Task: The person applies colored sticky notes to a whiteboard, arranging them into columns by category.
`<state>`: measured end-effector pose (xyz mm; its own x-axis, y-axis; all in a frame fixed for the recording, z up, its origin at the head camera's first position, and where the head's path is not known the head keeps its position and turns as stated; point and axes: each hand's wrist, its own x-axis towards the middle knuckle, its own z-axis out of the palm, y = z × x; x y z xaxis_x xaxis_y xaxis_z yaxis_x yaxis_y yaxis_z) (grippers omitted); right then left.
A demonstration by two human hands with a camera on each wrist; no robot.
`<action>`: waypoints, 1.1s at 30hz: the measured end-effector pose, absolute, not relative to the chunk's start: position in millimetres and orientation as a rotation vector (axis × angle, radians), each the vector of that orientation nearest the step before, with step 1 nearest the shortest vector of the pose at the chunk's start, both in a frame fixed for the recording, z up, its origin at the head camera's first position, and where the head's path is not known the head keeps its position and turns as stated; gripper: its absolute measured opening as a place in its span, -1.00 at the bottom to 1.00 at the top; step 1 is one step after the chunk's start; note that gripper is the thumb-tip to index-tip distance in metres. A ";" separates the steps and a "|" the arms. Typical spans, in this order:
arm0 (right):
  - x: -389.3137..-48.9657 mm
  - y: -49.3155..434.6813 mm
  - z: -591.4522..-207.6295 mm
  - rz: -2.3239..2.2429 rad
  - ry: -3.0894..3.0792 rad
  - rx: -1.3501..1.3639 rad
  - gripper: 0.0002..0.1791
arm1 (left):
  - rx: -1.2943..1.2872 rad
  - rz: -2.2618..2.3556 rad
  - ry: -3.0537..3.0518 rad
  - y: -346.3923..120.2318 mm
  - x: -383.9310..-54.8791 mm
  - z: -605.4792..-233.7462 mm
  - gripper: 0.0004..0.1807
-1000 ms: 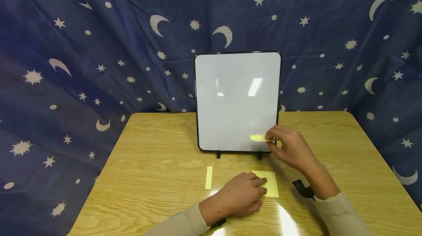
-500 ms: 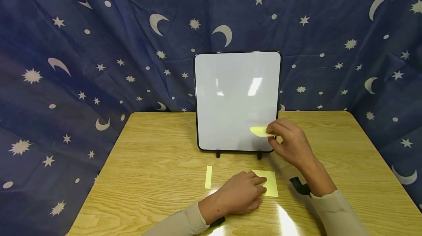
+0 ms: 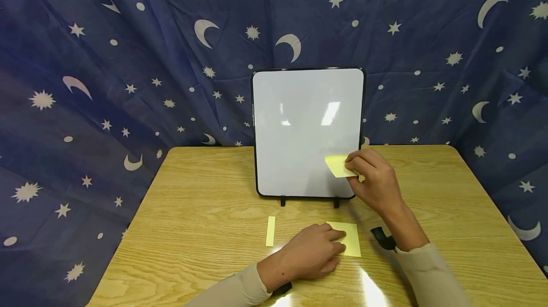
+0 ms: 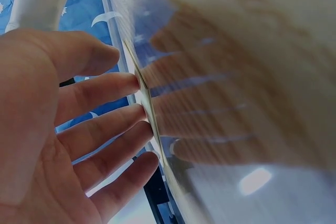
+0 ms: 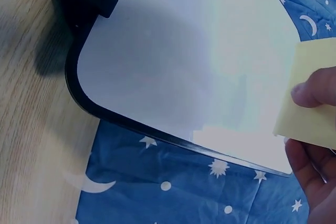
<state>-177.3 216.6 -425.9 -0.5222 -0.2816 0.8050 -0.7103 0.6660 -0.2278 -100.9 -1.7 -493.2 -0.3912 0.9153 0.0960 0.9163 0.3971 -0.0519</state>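
Note:
My right hand (image 3: 376, 181) pinches a yellow sticky note (image 3: 337, 166) by its right side, in front of the lower right of a whiteboard (image 3: 308, 131). In the right wrist view the thumb lies across the face of the sticky note (image 5: 310, 56), the other fingers behind it. Flat on the table, a second yellow square, a sticky note pad (image 3: 353, 240), lies under the fingertips of my left hand (image 3: 310, 252). Those fingers are extended, as the left wrist view shows, touching the pad (image 4: 149, 108) seen edge-on.
A narrow yellow strip (image 3: 270, 231) lies on the wooden table (image 3: 192, 212) left of my left hand. Black feet (image 3: 283, 201) hold the whiteboard upright. A blue curtain (image 3: 128, 59) with moons and stars hangs behind.
My right hand has risen with the sticky note toward the whiteboard, and the note has turned from nearly edge-on to show more of its face. The left hand stays put.

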 end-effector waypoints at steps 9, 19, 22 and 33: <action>-186.7 210.4 -426.4 0.689 -1.984 0.753 -0.74 | -1.678 0.001 -2.526 -2.8 -102.1 -493.7 -0.72; -195.6 206.4 -428.7 0.694 -1.905 0.741 -0.85 | -1.676 -0.021 -2.505 -3.7 -102.6 -493.9 -0.73; -197.9 204.8 -429.2 0.698 -1.896 0.735 -0.85 | -1.683 -0.028 -2.509 -4.0 -102.8 -494.0 -0.72; -203.7 200.3 -430.0 0.715 -1.898 0.695 -0.86 | -1.689 -0.029 -2.522 -3.9 -103.7 -494.5 -0.70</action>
<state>-203.7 200.3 -430.0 -0.3806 -0.1621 0.9104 -0.7227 0.6664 -0.1834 -103.7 -3.9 -494.5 -0.3769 0.9210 0.0985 0.9230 0.3823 -0.0429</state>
